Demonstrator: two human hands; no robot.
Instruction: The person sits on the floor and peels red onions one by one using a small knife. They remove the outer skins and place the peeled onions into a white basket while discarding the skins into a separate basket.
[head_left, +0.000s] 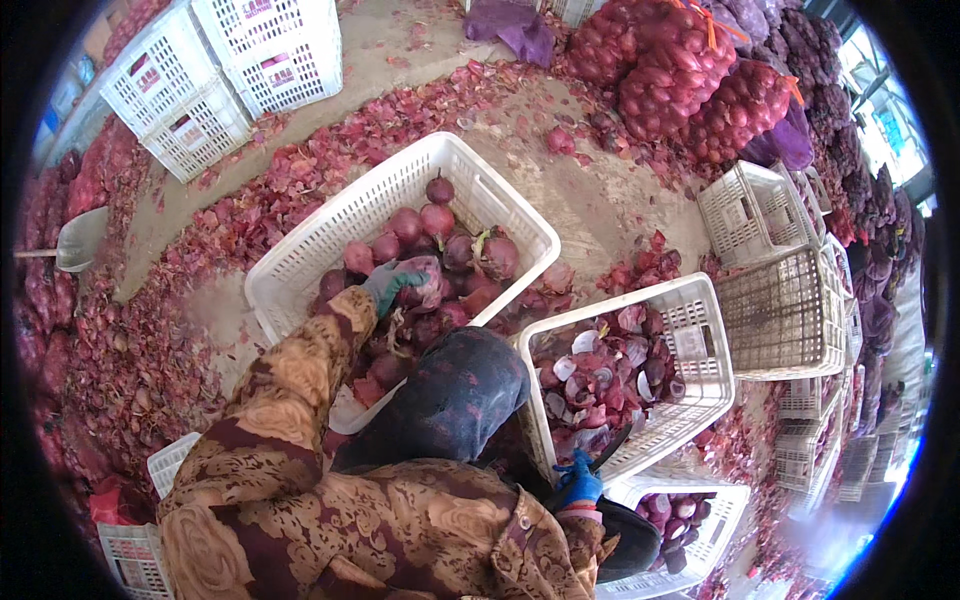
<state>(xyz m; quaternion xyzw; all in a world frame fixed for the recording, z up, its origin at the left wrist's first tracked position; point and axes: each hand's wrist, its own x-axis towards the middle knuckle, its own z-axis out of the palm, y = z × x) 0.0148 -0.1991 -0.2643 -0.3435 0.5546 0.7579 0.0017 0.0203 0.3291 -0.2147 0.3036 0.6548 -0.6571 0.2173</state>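
Note:
Reaching into a large white plastic crate (499, 184) of red onions (405, 225), my left hand (394, 283) wears a green glove. Its fingers are blurred and pinkish over the onions; a firm grip on one cannot be made out. My right hand (579, 480), in a blue glove, grips a knife (613, 448) whose dark blade points up and right. That blade is over the near edge of a second white crate (697, 397), which holds onion skins and trimmings (600, 375). Below it, a third crate (724, 517) contains peeled purple onions (679, 517).
Stacked white crates (262, 56) stand at the upper left, more crates (780, 307) at the right. Mesh sacks of onions (667, 75) are piled at the upper right. Loose skins (337, 157) litter the concrete floor. A metal shovel (81, 238) lies at left. My knee (450, 390) is between two crates.

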